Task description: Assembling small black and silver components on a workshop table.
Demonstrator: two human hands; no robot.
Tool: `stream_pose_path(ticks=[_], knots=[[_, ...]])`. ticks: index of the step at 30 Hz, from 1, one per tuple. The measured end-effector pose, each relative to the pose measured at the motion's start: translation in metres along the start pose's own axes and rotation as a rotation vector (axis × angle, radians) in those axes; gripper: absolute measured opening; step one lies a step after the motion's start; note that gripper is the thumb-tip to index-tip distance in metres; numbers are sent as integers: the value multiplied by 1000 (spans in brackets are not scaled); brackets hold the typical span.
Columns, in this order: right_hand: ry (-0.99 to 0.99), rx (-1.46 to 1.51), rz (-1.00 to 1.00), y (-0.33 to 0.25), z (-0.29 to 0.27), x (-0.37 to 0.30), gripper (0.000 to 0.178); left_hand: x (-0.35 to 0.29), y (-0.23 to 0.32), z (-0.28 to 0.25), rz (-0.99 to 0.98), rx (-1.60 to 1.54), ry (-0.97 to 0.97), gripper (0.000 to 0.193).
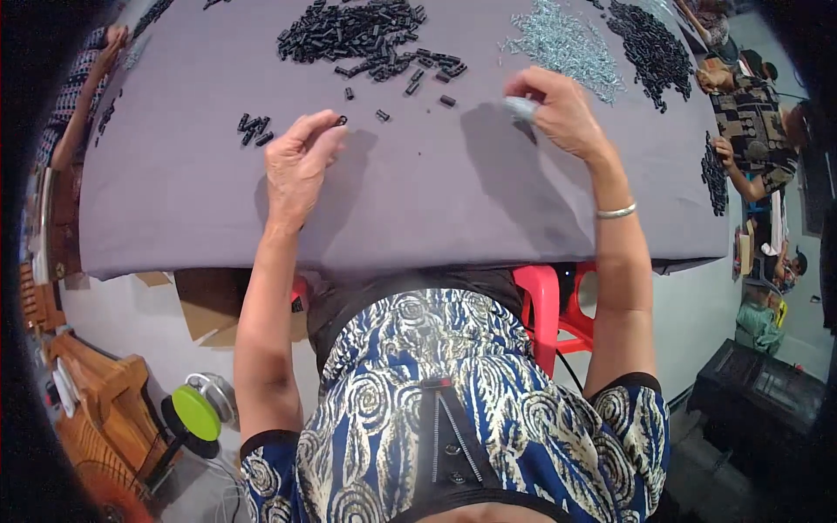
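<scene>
My left hand [298,161] is raised over the tablecloth, thumb and fingers pinched on a small black cylindrical piece [341,121]. My right hand [562,113] is bent near the edge of a heap of small silvery pieces [567,48]. Its fingers are closed around something pale and blurred [521,108], whose kind I cannot make out. A big pile of black cylindrical pieces [349,33] lies beyond my hands. Single black pieces [383,115] are scattered between them. Left of my left hand is a small cluster of black pieces [254,129].
The grey-purple tablecloth [418,209] covers the table up to my lap. At the far right lies another heap of dark pieces [649,52]. Other people sit along both sides, one with a hand [725,152] at a dark pile. A red plastic chair [539,314] is beside me.
</scene>
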State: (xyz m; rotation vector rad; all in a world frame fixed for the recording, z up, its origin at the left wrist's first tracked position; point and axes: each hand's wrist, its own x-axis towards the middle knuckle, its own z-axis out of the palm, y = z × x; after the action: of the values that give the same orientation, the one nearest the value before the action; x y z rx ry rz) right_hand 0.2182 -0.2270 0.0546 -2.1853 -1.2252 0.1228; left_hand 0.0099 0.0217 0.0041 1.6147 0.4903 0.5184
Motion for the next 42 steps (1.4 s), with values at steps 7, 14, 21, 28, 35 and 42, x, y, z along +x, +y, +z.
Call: stream_pose_path(ticks=[7,14,21,28,35,42], knots=[[-177,-173,-128,21,-2,2,13,-2,1,2,16,-39,-52,18],[-279,-123,83,-10,8,20,13,-4,2,0,46,20,-56,16],[-206,952,164,-71,71,40,6,-10,1,6,50,-71,-83,17],[-265,1073,257,-88,102,45,11,-12,3,4,52,-116,-66,15],[-241,1157,217,-85,106,41,9,-12,0,5,65,-84,-68,15],[-277,1168,276,-87,112,41,6,-13,2,4,131,-24,-77,16]])
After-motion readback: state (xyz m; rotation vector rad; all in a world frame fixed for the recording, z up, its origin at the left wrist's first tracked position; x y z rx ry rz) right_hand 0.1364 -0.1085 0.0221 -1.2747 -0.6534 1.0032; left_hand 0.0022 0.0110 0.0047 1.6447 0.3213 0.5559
